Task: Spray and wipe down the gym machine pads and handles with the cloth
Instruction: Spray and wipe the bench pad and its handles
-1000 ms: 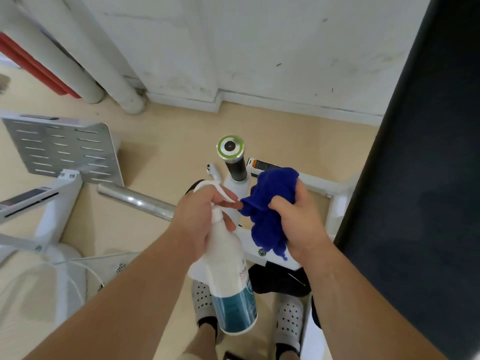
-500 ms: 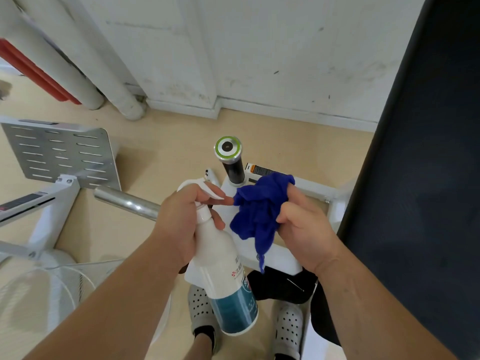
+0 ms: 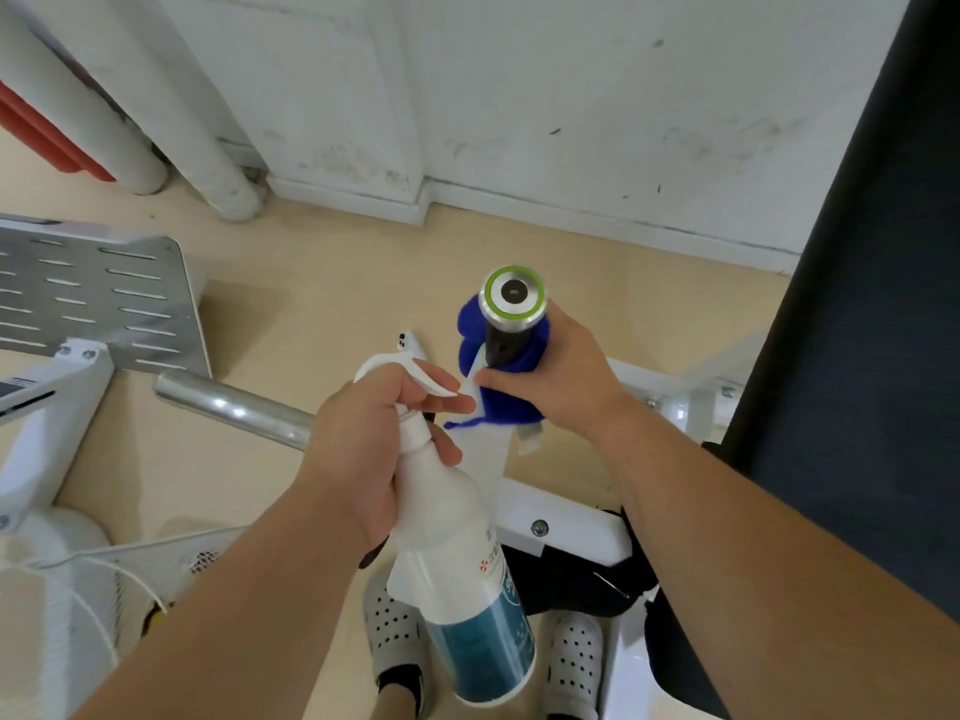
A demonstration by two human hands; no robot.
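I see the right hand (image 3: 563,379) curled round a soft, fuzzy blue cloth (image 3: 511,410), the fingers closed tight, pressing the fabric about the black grip of a machine handle (image 3: 501,348). The handle is a slim cylinder. Its long axis rises almost straight at my camera, so its brushed-metal end cap, ringed in bright green, faces the lens, and the cloth bunches just beneath that cap, at mid-frame. A loose tail of the cloth hangs down to the left.

The left hand (image 3: 363,459) grips the neck of a smooth white plastic spray bottle (image 3: 457,558), fingers wrapped round it and one laid over the trigger. The bottle lies tilted, its long axis running from the trigger head near the cloth down to a teal-banded base close to my view. I cannot tell where the nozzle aims.

Behind them stand a white painted frame (image 3: 566,522), a polished chrome bar (image 3: 234,407), a slotted grey metal plate (image 3: 104,298) and a matte black pad (image 3: 857,356) on the right, over a beige floor (image 3: 337,283) and a scuffed white wall (image 3: 519,96)
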